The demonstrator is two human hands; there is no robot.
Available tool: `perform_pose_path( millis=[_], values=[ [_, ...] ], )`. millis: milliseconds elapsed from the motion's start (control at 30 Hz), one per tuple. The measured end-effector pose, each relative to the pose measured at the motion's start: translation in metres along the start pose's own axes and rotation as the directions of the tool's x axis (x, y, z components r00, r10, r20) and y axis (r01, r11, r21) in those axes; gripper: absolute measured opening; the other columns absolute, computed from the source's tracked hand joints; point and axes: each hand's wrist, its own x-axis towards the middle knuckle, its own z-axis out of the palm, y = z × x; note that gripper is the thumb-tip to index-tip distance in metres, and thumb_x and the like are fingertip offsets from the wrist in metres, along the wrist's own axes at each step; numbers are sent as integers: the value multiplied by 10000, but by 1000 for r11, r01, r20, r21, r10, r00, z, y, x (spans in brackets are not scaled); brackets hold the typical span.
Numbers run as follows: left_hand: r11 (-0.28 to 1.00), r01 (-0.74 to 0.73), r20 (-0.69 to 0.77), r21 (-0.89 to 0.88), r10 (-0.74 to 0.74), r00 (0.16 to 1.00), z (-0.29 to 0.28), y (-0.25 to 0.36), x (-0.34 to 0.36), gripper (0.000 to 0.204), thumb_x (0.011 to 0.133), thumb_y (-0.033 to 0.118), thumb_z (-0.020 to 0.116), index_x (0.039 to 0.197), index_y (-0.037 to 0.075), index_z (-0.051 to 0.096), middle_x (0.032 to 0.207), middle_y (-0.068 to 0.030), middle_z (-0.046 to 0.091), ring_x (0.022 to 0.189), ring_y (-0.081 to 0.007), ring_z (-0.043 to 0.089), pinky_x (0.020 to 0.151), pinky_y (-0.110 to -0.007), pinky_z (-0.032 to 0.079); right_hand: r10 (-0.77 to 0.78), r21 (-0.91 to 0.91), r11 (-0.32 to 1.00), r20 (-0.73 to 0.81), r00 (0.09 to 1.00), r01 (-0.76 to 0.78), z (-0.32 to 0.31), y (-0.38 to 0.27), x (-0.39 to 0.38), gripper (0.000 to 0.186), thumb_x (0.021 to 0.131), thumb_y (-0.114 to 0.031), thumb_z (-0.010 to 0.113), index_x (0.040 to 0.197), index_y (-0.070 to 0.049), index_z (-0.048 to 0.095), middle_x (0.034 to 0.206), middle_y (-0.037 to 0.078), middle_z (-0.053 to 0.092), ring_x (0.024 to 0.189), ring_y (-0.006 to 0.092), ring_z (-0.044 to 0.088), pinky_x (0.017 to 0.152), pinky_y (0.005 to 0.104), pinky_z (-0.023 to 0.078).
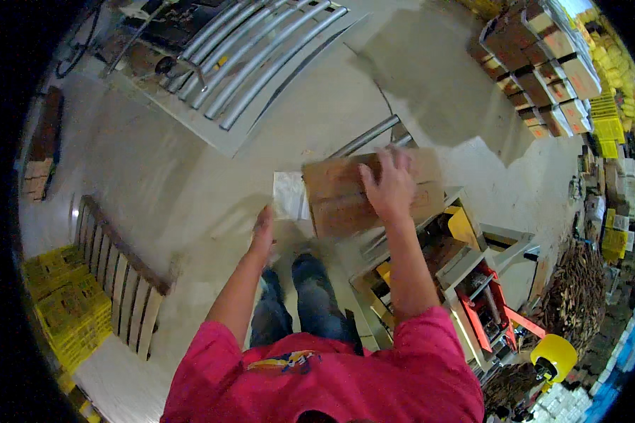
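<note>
A closed brown cardboard box [339,201] sits in front of me, a little right of the middle, on a machine with metal rollers. My right hand [390,185] lies over its top with the fingers spread, slightly blurred. Left of the box, my left hand [263,229] hangs apart from it, seen edge-on with fingers extended and nothing visible in it. Between that hand and the box there is a flat white piece [288,196], perhaps a sheet or a flap; its kind is unclear. Part of a roller [365,135] shows behind the box.
A roller conveyor [261,60] stands at the far left. Stacked cartons [540,67] rise at the far right. Close on my right is a machine frame with red parts [483,310]. Yellow crates [70,303] and a slatted wooden pallet [120,278] stand at the near left.
</note>
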Motion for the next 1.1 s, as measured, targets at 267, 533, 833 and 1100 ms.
perform_pose_path(
  millis=[267, 533, 833, 1100],
  values=[
    [623, 434, 561, -651, 10, 828, 86, 26, 60, 895, 848, 823, 292, 1471, 187, 383, 1514, -54, 380, 1356, -260, 375, 1057, -513, 359, 748, -142, 663, 73, 660, -735, 8, 76, 37, 690, 818, -607, 622, 1269, -88, 560, 1220, 166, 575, 1147, 379, 523, 950, 521, 409],
    [722, 298, 375, -624, -57, 925, 19, 152, 21, 720, 941, 703, 263, 1424, 203, 449, 1464, -33, 444, 1330, -256, 410, 1103, -480, 298, 643, 201, 755, -37, 765, -624, -15, 18, 104, 639, 809, -551, 656, 1156, -16, 614, 1155, 157, 602, 1082, 339, 567, 924, 443, 445],
    [591, -5, 205, -806, 289, 935, -64, 327, 85, 618, 967, 581, 414, 1388, 130, 454, 1349, -43, 516, 1199, -211, 493, 976, -385, 421, 331, 409, 854, 49, 942, -321, 51, -100, 356, 753, 731, -494, 754, 1249, 22, 573, 1205, 225, 602, 1129, 362, 565, 989, 432, 443],
    [866, -176, 40, -467, 220, 975, -82, 356, 119, 564, 946, 491, 539, 1352, 104, 477, 1291, -74, 536, 1142, -242, 527, 919, -416, 468, 28, 265, 964, -101, 995, -1, 102, -242, 323, 759, 751, -356, 675, 1406, -62, 430, 1523, 220, 283, 1409, 424, 254, 1081, 627, 287]
  ],
)
